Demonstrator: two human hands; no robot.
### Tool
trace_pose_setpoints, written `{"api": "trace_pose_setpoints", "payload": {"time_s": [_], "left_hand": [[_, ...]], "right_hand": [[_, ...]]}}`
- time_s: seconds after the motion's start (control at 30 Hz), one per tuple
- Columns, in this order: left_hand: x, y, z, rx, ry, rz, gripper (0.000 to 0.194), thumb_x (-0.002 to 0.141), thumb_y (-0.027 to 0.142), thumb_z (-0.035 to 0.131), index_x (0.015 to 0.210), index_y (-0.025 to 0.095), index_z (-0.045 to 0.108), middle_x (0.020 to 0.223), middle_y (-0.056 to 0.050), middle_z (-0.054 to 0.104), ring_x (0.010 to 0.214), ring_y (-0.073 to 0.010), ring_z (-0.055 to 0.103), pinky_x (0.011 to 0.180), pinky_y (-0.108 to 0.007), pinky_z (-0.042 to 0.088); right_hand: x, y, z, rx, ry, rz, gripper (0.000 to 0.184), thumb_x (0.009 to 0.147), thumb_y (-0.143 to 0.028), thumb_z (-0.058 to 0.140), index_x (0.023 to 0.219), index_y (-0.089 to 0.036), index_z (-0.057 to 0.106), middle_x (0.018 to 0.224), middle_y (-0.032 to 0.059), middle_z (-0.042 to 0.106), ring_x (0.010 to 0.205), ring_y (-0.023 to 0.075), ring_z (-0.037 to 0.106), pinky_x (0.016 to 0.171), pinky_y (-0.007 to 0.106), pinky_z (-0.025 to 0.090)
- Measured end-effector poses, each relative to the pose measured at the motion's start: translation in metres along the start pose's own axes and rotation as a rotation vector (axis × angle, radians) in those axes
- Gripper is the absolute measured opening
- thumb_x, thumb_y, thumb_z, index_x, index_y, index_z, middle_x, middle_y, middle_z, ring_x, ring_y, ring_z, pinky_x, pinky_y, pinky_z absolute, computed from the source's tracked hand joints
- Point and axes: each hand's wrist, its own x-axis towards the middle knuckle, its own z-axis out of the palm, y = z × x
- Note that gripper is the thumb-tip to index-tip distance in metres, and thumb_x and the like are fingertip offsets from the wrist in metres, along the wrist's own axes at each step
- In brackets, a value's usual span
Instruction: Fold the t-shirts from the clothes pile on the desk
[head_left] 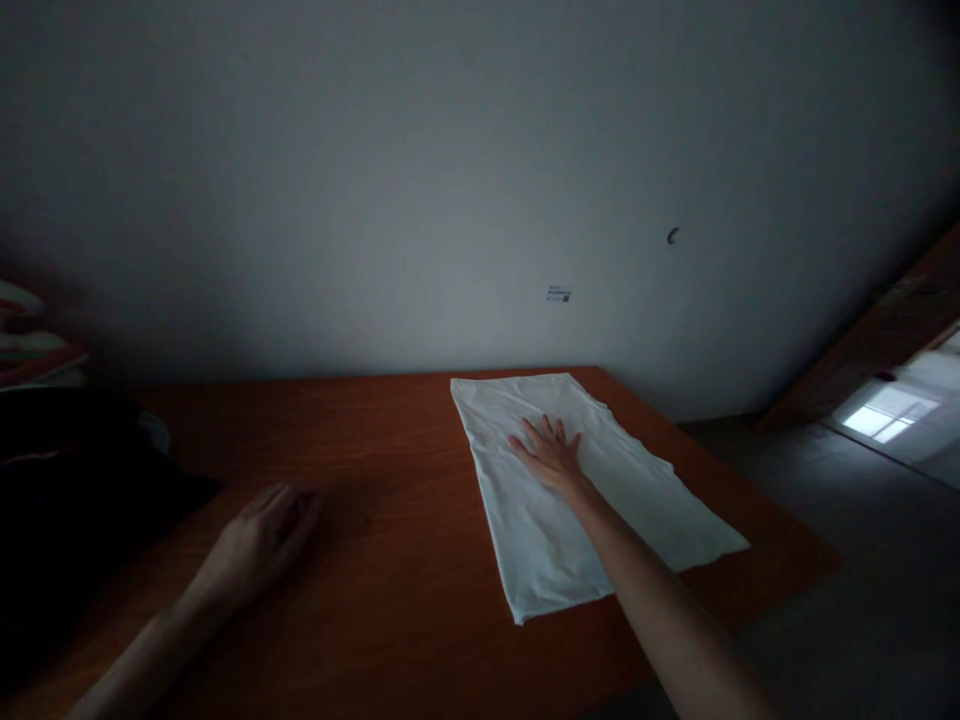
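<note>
A white cloth [517, 510] lies spread on the right part of the brown wooden table, lightly wrinkled, with an uneven right edge. My right hand [551, 455] rests palm down on its upper middle, fingers spread wide. To the left, on bare wood, my left hand [266, 530] lies with its fingers curled in and nothing visible in them. A gap of tabletop separates that hand from the cloth. Whether the cloth is a garment or a plain sheet, I cannot tell.
A dark heap of fabric [82, 500] covers the table's left end, with striped folded cloths [37, 345] behind it. The table [360, 430] meets a pale wall [360, 200] at the back. Beyond its right edge are the floor [840, 500] and a doorway.
</note>
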Motion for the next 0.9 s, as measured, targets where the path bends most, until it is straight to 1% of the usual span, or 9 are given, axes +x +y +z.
{"api": "trace_pose_setpoints", "payload": {"time_s": [0.03,0.17,0.2,0.27,0.33,0.43,0.53,0.73,0.9], "left_hand": [[0.008,0.014,0.01,-0.014,-0.022,0.044,0.041,0.096,0.055,0.042,0.087,0.023,0.065,0.083,-0.008,0.072,0.076,-0.024,0.07,0.072,-0.036,0.058],[0.031,0.068,0.048,-0.043,-0.096,0.187,0.032,0.098,0.042,0.044,0.1,0.021,0.069,0.101,-0.009,0.074,0.093,-0.0254,0.069,0.087,-0.041,0.056],[0.034,0.076,0.055,-0.04,-0.103,0.206,0.03,0.099,0.039,0.045,0.104,0.022,0.069,0.107,-0.01,0.073,0.098,-0.0261,0.068,0.089,-0.043,0.056],[0.035,0.086,0.062,-0.038,-0.12,0.239,0.029,0.099,0.035,0.046,0.11,0.023,0.069,0.119,-0.01,0.071,0.106,-0.0275,0.066,0.092,-0.046,0.055],[0.031,0.086,0.061,-0.054,-0.139,0.257,0.029,0.099,0.033,0.046,0.113,0.023,0.069,0.124,-0.01,0.07,0.111,-0.0277,0.065,0.096,-0.047,0.054],[0.023,0.079,0.055,-0.097,-0.167,0.254,0.029,0.1,0.035,0.047,0.114,0.023,0.069,0.125,-0.009,0.069,0.113,-0.0264,0.065,0.1,-0.044,0.053],[0.019,0.072,0.053,-0.109,-0.196,0.248,0.029,0.1,0.036,0.047,0.114,0.024,0.07,0.127,-0.009,0.069,0.114,-0.026,0.065,0.101,-0.043,0.054],[0.019,0.069,0.059,-0.076,-0.224,0.232,0.031,0.099,0.038,0.048,0.118,0.026,0.07,0.131,-0.009,0.067,0.117,-0.0275,0.065,0.101,-0.047,0.054],[0.02,0.07,0.057,-0.071,-0.217,0.244,0.032,0.1,0.04,0.047,0.116,0.026,0.071,0.128,-0.009,0.069,0.114,-0.0275,0.066,0.1,-0.046,0.055]], "right_hand": [[-0.005,-0.006,-0.001,0.029,0.004,0.006,0.082,0.094,-0.081,0.016,0.162,-0.036,0.023,0.172,0.0097,0.013,0.157,0.0394,0.004,0.117,0.071,0.003],[-0.022,-0.024,0.006,0.068,-0.037,0.023,0.088,0.09,-0.085,0.016,0.163,-0.036,0.019,0.173,0.0114,0.009,0.156,0.0425,0.002,0.114,0.075,0.003],[-0.024,-0.025,0.009,0.054,-0.043,0.022,0.089,0.09,-0.085,0.017,0.163,-0.035,0.02,0.173,0.0117,0.009,0.156,0.0428,0.002,0.113,0.076,0.002],[-0.025,-0.022,0.014,0.022,-0.048,0.019,0.089,0.09,-0.086,0.017,0.163,-0.035,0.019,0.173,0.0119,0.009,0.156,0.0434,0.004,0.113,0.076,0.002],[-0.022,-0.016,0.016,0.003,-0.06,0.021,0.089,0.089,-0.086,0.017,0.163,-0.037,0.019,0.173,0.0113,0.008,0.156,0.0435,0.004,0.112,0.077,0.004],[-0.013,-0.004,0.014,-0.008,-0.07,0.037,0.088,0.089,-0.086,0.016,0.163,-0.039,0.018,0.173,0.0098,0.007,0.156,0.0427,0.003,0.112,0.077,0.006],[-0.003,0.01,0.011,-0.018,-0.06,0.073,0.087,0.089,-0.085,0.014,0.163,-0.039,0.017,0.173,0.0098,0.007,0.156,0.0422,0.002,0.113,0.077,0.005],[0.015,0.045,0.008,-0.021,-0.05,0.166,0.088,0.089,-0.086,0.014,0.163,-0.039,0.018,0.173,0.0106,0.007,0.155,0.0436,0.005,0.112,0.078,0.006],[0.027,0.072,0.004,-0.026,-0.043,0.259,0.089,0.088,-0.086,0.013,0.163,-0.038,0.018,0.172,0.0121,0.008,0.155,0.0437,0.007,0.111,0.079,0.007]]}}
